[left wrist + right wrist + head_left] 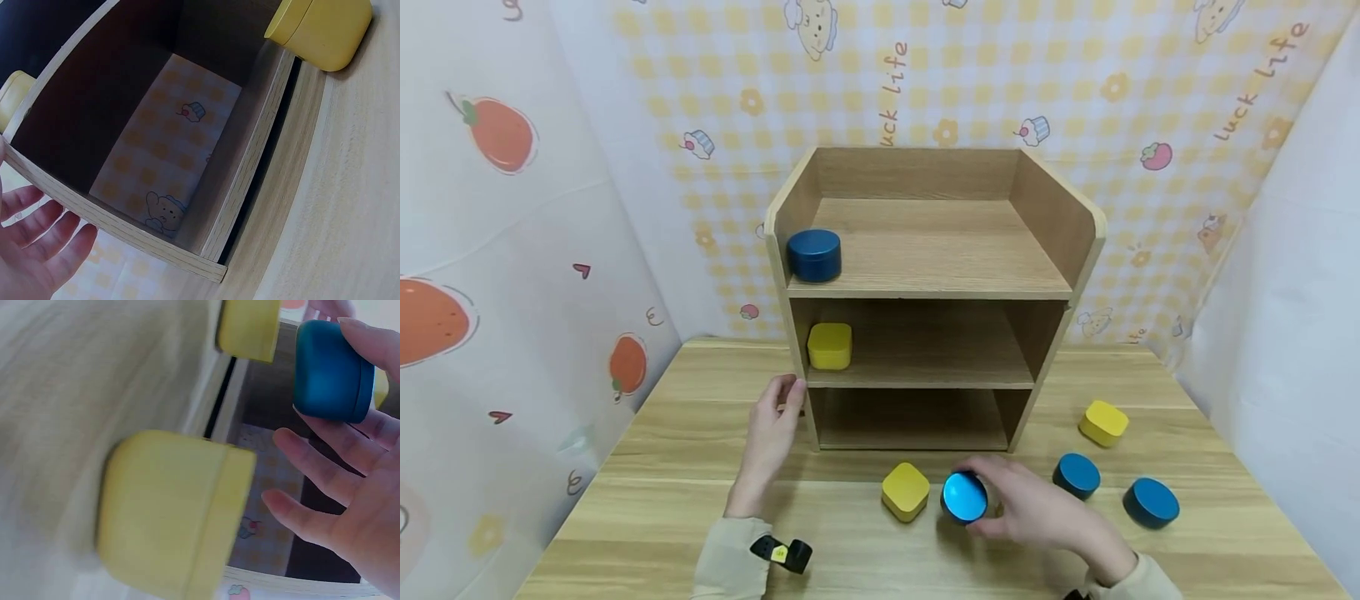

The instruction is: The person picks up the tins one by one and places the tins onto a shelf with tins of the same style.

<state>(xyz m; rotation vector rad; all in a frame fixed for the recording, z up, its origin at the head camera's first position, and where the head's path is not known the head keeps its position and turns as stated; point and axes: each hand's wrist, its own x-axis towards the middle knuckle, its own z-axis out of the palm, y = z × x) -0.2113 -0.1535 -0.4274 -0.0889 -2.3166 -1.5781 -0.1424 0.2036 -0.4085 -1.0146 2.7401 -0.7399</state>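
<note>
My right hand (1030,504) pinches a round blue tin (964,497) between thumb and fingers, just over the tabletop in front of the shelf. In the right wrist view the same blue tin (331,372) shows its side and lid seam. Left of it stands a yellow square-sided tin (906,492). My left hand (772,429) is at the left side panel of the wooden shelf (917,292), fingers loosely bent. In the left wrist view the left hand's fingers (47,240) lie along the panel's outer side, holding no tin; the thumb is mostly cut off.
A blue tin (815,255) sits on the top shelf at left, and a yellow tin (830,346) on the middle shelf at left. Toward the table's right are another yellow tin (1103,423) and two blue tins, one nearer (1077,476) and one farther right (1152,502).
</note>
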